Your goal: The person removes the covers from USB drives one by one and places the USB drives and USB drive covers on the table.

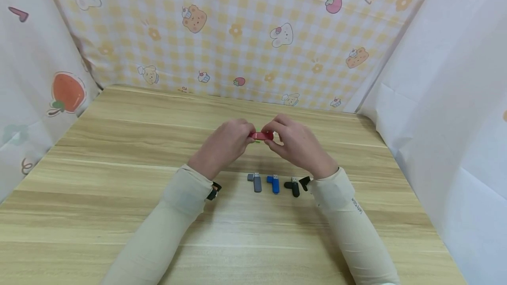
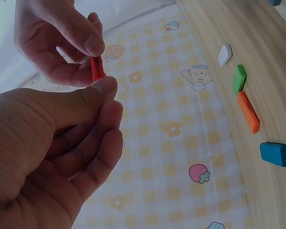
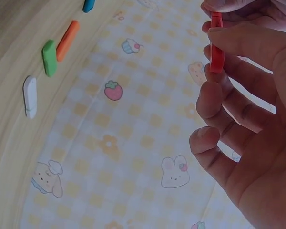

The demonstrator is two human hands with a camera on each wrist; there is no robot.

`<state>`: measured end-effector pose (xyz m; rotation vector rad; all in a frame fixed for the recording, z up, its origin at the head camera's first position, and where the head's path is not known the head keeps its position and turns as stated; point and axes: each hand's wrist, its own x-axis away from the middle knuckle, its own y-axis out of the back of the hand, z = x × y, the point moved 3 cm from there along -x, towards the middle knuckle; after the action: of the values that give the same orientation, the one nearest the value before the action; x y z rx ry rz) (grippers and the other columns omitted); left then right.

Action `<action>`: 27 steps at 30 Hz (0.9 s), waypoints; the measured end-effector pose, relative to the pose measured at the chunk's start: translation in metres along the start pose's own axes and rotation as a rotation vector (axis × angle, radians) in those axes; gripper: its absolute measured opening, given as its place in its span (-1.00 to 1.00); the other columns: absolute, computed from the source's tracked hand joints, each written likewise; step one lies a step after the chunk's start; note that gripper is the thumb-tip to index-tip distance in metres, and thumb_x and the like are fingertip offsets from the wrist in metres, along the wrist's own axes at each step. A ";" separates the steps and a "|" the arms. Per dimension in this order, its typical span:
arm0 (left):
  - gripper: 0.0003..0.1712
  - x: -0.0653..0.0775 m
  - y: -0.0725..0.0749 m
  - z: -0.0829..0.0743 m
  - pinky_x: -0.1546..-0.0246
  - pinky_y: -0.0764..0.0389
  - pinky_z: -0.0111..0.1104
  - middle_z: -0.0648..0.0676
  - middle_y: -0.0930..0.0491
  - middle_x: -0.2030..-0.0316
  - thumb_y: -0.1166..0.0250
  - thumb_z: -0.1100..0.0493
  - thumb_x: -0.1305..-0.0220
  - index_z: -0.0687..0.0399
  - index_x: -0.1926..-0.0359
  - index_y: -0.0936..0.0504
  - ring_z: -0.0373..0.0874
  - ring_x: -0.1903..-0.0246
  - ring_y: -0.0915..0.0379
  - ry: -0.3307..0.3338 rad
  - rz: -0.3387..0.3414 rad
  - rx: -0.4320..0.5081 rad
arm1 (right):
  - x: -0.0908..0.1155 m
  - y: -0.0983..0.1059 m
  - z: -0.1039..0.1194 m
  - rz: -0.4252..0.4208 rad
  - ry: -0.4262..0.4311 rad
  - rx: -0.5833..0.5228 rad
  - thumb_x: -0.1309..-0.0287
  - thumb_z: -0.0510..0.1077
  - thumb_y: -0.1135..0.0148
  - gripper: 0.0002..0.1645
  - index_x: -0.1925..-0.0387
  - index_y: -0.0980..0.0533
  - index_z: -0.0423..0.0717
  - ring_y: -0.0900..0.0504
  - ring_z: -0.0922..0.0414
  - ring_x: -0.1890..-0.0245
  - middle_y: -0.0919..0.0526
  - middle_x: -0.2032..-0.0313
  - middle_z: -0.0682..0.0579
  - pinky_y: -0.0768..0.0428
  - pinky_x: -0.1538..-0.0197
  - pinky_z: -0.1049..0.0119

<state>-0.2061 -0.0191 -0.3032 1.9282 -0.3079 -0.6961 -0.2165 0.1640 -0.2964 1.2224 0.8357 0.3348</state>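
Both hands hold a red USB flash drive [image 1: 261,136] over the far part of the table. My left hand [image 1: 229,144] pinches its left end between thumb and fingers. At the other end, the thumb and fingers of my right hand [image 1: 293,142] grip it. In the right wrist view the red drive [image 3: 217,57] stands lengthwise between the two hands, its upper end covered by the left fingertips. Nearer my body lie a grey flash drive [image 1: 257,183], a blue one [image 1: 275,185] and a black one [image 1: 294,188], their metal plugs showing.
Beyond the hands, a white piece [image 2: 225,55], a green piece [image 2: 239,79], an orange piece [image 2: 248,112] and a teal piece [image 2: 274,153] lie on the wooden table [image 1: 119,144]. A checked cloth [image 1: 237,47] hangs at its back edge, with white cloth [image 1: 447,78] to the right.
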 end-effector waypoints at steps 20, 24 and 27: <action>-0.87 0.001 0.003 0.002 0.17 -0.79 -0.31 0.16 -0.80 0.24 -0.45 0.28 -0.43 0.29 0.11 -0.82 -0.05 0.31 -0.64 0.004 -0.016 0.086 | 0.001 0.003 -0.002 0.017 -0.009 -0.002 -0.35 -0.09 -0.53 -0.81 0.05 -0.75 -0.01 -0.52 0.18 0.44 -0.71 0.14 0.07 -0.50 0.45 0.34; -0.87 0.001 0.004 0.002 0.15 -0.80 -0.30 0.16 -0.80 0.22 -0.44 0.29 -0.44 0.29 0.09 -0.82 -0.04 0.29 -0.65 0.003 -0.005 0.087 | 0.001 0.004 -0.003 0.018 -0.006 -0.009 -0.34 -0.09 -0.53 -0.82 0.07 -0.75 -0.01 -0.51 0.18 0.44 -0.71 0.16 0.09 -0.51 0.45 0.33; -0.86 0.000 0.004 0.002 0.14 -0.80 -0.30 0.16 -0.81 0.21 -0.44 0.29 -0.44 0.28 0.08 -0.82 -0.04 0.28 -0.65 0.004 0.001 0.087 | 0.001 0.004 -0.004 0.021 -0.004 -0.011 -0.36 -0.07 -0.52 -0.82 0.07 -0.75 0.00 -0.52 0.19 0.43 -0.71 0.15 0.09 -0.52 0.44 0.33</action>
<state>-0.2062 -0.0224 -0.3001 2.0112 -0.3422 -0.6881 -0.2176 0.1686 -0.2938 1.2218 0.8170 0.3529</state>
